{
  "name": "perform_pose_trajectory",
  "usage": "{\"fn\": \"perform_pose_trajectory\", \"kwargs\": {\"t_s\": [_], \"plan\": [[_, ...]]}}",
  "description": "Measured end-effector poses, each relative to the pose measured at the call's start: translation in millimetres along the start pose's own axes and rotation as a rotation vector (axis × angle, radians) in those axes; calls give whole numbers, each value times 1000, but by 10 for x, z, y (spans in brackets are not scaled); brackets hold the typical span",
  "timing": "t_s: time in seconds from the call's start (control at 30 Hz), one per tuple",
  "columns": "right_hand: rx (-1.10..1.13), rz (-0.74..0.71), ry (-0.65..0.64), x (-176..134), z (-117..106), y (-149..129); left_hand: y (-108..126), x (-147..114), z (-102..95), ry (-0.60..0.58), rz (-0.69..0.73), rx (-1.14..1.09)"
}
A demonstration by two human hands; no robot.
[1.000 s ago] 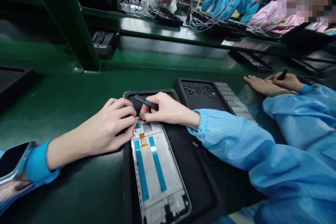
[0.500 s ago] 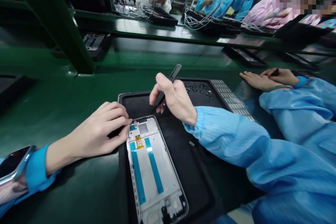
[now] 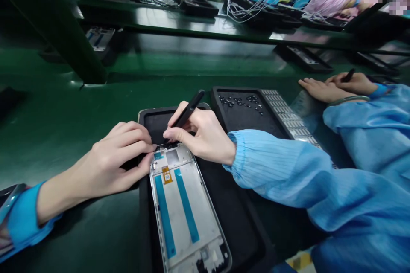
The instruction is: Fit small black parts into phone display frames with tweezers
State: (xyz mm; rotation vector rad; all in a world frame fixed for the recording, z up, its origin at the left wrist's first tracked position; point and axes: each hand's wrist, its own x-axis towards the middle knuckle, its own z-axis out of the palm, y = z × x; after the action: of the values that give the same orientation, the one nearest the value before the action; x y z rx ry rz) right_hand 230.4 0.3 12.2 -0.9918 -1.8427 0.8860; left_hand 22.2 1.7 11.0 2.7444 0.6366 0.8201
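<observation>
A silver phone frame (image 3: 187,204) with two blue strips and an orange flex piece lies tilted in a black tray (image 3: 250,239). At its upper left corner, my left hand (image 3: 123,155) pinches the edge between thumb and fingertips. My right hand (image 3: 205,132) is closed around black tweezers (image 3: 188,108), held like a pen and pointing down at the frame's top end. Dark parts sit along that top edge. The fingers partly cover the tweezer tips, so whether they grip anything cannot be seen.
Right of my tray stands another black tray (image 3: 256,119) with several small black parts, beside a sheet of pale rectangular pieces (image 3: 282,113). A neighbour's hands (image 3: 333,87) work at the right. A green post (image 3: 64,38) rises at the left, and a shelf with cables (image 3: 243,8) runs behind.
My right hand has lowered the tweezers from above the tray to the phone frame's top edge. The left hand keeps its hold at the corner. The camera view has shifted slightly.
</observation>
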Motion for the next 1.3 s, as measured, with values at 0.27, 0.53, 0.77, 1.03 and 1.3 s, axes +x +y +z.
{"fn": "perform_pose_trajectory", "kwargs": {"t_s": [0.27,0.53,0.77,1.03,1.3], "plan": [[-117,-150,-3,-4,7,5,-2,3,-1,-4,0,-9],[-156,-270,20,-15,40,-20,-8,11,20,25,7,-20],[-51,-135,24,0,76,3,-14,1,27,34,15,-27],[-149,-246,0,-1,70,2,-14,9,33,16,-5,-27],[-207,-257,34,10,82,0,-23,8,27,23,11,-6]]}}
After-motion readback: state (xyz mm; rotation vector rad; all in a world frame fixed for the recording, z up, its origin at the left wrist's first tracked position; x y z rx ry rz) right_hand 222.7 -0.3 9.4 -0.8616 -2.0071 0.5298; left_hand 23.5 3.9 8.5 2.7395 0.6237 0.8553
